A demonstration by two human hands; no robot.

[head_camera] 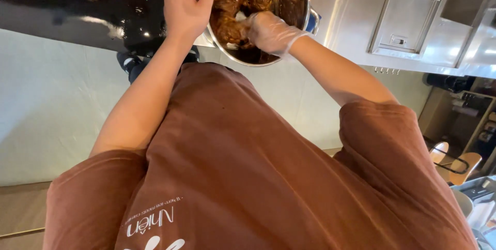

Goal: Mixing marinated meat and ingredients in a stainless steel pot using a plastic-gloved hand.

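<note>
Sauce-coated meat pieces (235, 2) are sitting inside the steel bowl (302, 2), likely soft and slippery. The gloved right hand (268, 33) is closing on a piece; the bare left hand (186, 9) is gripping the bowl's rim. The black counter (77, 12) beside the bowl is offering room.

Steel cabinet door (408, 14), wooden chairs (454, 164)
</note>
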